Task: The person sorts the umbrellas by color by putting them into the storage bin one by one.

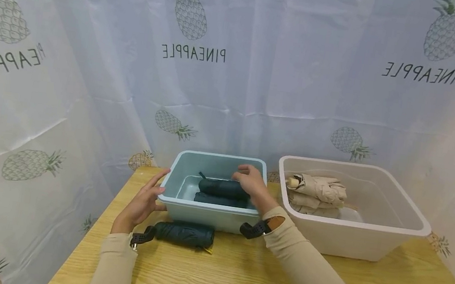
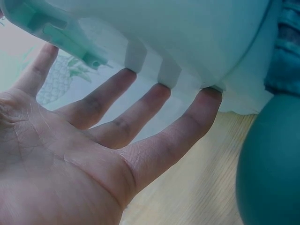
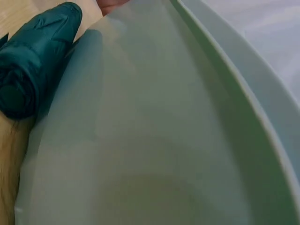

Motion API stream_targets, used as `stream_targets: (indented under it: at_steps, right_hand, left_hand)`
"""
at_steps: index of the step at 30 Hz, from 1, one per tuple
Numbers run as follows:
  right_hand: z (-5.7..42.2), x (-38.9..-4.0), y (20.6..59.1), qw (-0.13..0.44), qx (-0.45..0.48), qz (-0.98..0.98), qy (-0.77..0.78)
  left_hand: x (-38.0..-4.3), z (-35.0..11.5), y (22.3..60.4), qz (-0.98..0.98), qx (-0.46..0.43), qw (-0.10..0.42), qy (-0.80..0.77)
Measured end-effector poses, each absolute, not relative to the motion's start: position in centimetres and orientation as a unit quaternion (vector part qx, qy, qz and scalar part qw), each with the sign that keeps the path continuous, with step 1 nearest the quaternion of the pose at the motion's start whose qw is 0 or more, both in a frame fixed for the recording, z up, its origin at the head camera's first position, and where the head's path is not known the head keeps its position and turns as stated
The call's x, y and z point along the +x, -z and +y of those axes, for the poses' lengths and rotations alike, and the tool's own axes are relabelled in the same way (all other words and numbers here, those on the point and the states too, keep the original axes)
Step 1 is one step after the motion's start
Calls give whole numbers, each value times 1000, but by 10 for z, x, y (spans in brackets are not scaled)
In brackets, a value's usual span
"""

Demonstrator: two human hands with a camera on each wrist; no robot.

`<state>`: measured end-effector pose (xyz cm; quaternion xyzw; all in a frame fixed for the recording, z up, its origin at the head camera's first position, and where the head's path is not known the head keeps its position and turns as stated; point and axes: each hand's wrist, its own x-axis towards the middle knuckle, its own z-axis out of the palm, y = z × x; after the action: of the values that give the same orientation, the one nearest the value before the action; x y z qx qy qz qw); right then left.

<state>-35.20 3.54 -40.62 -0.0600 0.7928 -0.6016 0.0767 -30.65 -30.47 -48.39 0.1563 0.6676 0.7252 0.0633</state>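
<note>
A light blue bin holds two folded dark green umbrellas, the rear one lying along the front one. Over the right end of the rear umbrella is my right hand, its fingers loosely extended to the left and partly hiding that end. My left hand rests against the bin's left side. In the left wrist view its straight, spread fingers touch the outside of the bin. A third folded dark green umbrella lies on the table before the bin, close to my left wrist.
To the right stands a larger white bin, with folded beige umbrellas at its left end, one showing a light handle end. Both bins stand on a wooden table, with a pineapple-print curtain behind.
</note>
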Motion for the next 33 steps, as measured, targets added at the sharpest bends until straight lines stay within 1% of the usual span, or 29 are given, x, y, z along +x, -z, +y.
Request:
stream_targets:
  at_steps: [4,7,10,13,16,18,19,20,22,26,29,31,33]
  right_hand:
    - [37,-343,404,35,-124,767,629]
    - [42,-328,403,-5,-203,757,621]
    - [46,-309,400,-67,-275,767,576]
    - [47,-288,404,-133,-327,761,544]
    - [43,-271,417,-210,-404,719,526]
    - [39,-262,429,-242,-462,688,504]
    - [38,-258,435,-249,-485,679,492]
    - [37,-255,441,-249,-499,677,480]
    - [35,-251,452,-231,-502,696,458]
    - [34,-245,468,-155,-444,774,423]
    - [31,-243,476,-108,-403,832,365]
    - [28,-242,481,-94,-383,865,310]
    - [24,-240,484,-93,-366,890,255]
  left_hand:
    - [-307,-306,484,668,157,71,-724]
    - [-307,-305,485,670,158,73,-722]
    - [-308,-304,484,671,158,66,-721]
    - [-309,-303,482,674,157,61,-720]
    - [-309,-304,481,675,153,60,-719]
    - [-309,-305,482,676,150,59,-719]
    - [-309,-305,482,676,148,59,-719]
    - [-309,-304,483,676,147,57,-720]
    - [-309,-305,483,678,147,54,-719]
    - [-310,-307,483,678,151,54,-717]
    - [-310,-307,483,678,153,57,-717]
    - [-310,-307,483,677,154,58,-718]
    - [-309,-306,483,676,154,59,-719]
